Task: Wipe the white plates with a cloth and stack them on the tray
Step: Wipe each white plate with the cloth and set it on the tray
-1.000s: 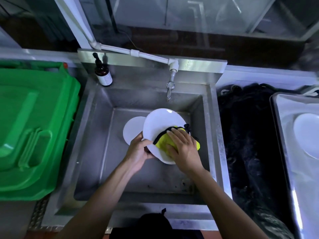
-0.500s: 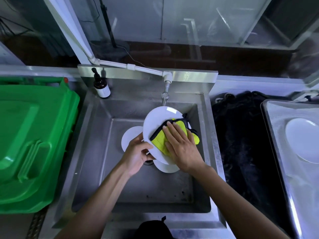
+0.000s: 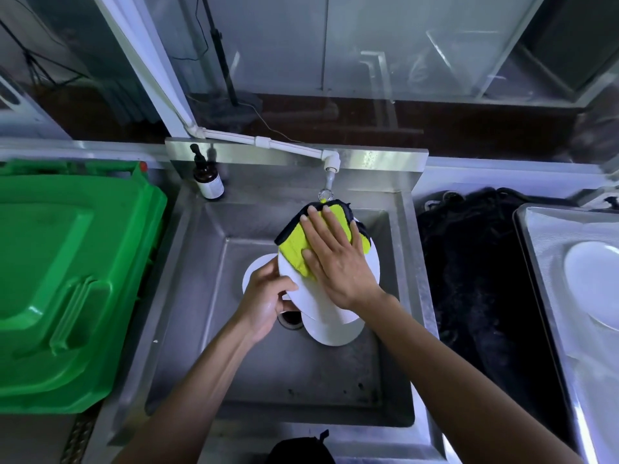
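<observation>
Plate (image 3: 315,296) tilts above the sink (image 3: 201,296), left hand (image 3: 264,303) pinching its near-left rim, right hand (image 3: 335,259) (fingers flat) pressing cloth (image 3: 294,249) at its far edge.

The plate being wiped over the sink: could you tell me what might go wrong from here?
1. The left hand grips the held plate only at its rim while the right hand presses the cloth; it could slip.
2. Two plates lie in the sink beneath; a drop could chip them.
</observation>
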